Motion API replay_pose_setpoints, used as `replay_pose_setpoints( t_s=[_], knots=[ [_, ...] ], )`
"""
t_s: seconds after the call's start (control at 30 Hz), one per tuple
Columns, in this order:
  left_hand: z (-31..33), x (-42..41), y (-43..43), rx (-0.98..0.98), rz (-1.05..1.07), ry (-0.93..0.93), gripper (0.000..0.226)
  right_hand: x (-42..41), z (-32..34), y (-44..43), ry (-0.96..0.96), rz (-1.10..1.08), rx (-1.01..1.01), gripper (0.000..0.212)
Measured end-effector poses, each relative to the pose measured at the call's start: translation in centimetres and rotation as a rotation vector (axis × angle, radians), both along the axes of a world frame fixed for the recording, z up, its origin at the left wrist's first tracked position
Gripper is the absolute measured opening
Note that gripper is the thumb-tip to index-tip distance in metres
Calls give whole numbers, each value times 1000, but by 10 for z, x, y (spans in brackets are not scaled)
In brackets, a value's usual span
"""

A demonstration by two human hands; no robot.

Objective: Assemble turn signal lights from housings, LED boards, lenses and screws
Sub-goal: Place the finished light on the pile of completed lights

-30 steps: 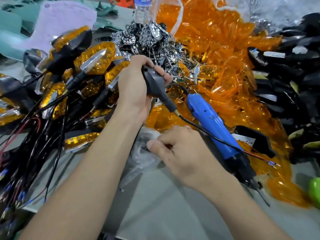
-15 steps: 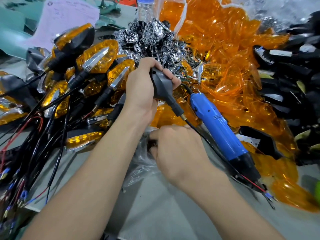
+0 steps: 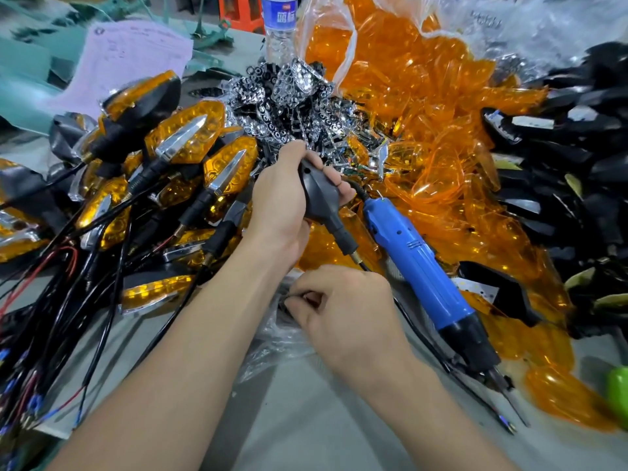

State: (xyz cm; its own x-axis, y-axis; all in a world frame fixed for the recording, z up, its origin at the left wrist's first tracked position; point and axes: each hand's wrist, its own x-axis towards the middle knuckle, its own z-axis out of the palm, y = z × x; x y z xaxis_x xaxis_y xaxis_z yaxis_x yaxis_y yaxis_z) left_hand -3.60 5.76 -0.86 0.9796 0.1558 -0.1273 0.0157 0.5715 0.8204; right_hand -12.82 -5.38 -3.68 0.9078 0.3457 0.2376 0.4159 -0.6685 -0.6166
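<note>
Left hand [image 3: 278, 198]: I see it raised over the middle of the parts heap, fingers and thumb wrapped round a grey housing [image 3: 317, 195].
Grey housing: held tilted, its black stem pointing down and to the right, a thin wire trailing from the stem end.
Right hand [image 3: 346, 311]: lower and nearer to me, knuckles up, fingers curled; thumb and forefinger meet at the mouth of a clear plastic bag [image 3: 272, 341]. I cannot tell whether they hold anything.
Plastic bag: crumpled on the grey table [image 3: 306, 426], just below the left wrist.
Screwdriver [image 3: 418, 266]: blue body, black nose, lying on the table to the right of both hands, bit end toward me.
Lenses [image 3: 424, 113]: loose orange heap behind and under the screwdriver, part of it spilling out of a clear sack.
Chrome parts [image 3: 292, 93]: shiny pile behind the left hand.
Finished lights [image 3: 187, 137]: stacked at left, wires running toward me.
Black housings [image 3: 560, 164]: heaped at far right.
</note>
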Motion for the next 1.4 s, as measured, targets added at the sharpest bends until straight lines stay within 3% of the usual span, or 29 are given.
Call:
replay_pose_setpoints(
  t_s=[0.1,0.2,0.27,0.37,0.47,0.83,1.07,1.13,1.27,1.4],
  knots=[
    [2,-2,-1,4,15,4,51,-3,14,-4,48,-32,288,12],
    [1,-6,-6,76,33,4,61,13,34,-13,-19,-109,454,21],
    [-3,-7,-11,191,55,-7,65,34,44,-23,12,-168,562,15],
    [-7,-9,-17,373,92,-13,56,60,51,-34,165,-219,730,21],
    [-10,-9,-22,419,81,-40,47,73,50,-35,236,-225,820,19],
    [-20,-2,-25,603,77,2,40,84,35,-40,224,-175,724,25],
    [-27,-1,-23,755,166,-100,35,78,41,-41,54,-266,389,18],
    [-26,-2,-25,766,157,-126,37,81,45,-45,181,-240,385,17],
    [-24,-8,-27,696,59,-172,42,91,53,-54,615,-102,610,23],
    [-22,-9,-27,638,27,-166,43,86,54,-59,610,-90,553,25]
  ],
)
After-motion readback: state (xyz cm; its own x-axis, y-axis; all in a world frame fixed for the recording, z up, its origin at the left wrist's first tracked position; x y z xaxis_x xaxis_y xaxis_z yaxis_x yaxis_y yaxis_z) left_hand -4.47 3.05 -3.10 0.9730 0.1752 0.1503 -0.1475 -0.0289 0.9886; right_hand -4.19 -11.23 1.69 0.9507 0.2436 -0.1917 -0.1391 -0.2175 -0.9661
